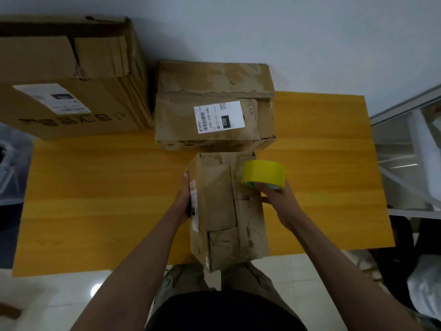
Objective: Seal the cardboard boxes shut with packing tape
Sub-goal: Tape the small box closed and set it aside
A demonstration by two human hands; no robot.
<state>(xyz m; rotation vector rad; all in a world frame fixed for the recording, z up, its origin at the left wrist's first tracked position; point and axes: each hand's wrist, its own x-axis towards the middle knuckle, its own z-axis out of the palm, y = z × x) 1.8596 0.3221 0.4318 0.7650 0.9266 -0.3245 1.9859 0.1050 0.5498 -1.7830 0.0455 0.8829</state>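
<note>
A small worn cardboard box (224,206) stands on the yellow wooden table (100,199), near its front edge, with old tape along its top seam. My left hand (185,199) presses flat against the box's left side, over a white label. My right hand (278,199) is at the box's right side and grips a yellow roll of packing tape (263,174) held above the box's top right corner. Behind it sits a medium cardboard box (210,103) with a torn top and a white shipping label.
A large cardboard box (66,75) with folded flaps fills the table's back left corner. A white wall rises behind the table. Pale metal framing and plastic-wrapped items (410,149) stand to the right; white floor tiles show below the front edge.
</note>
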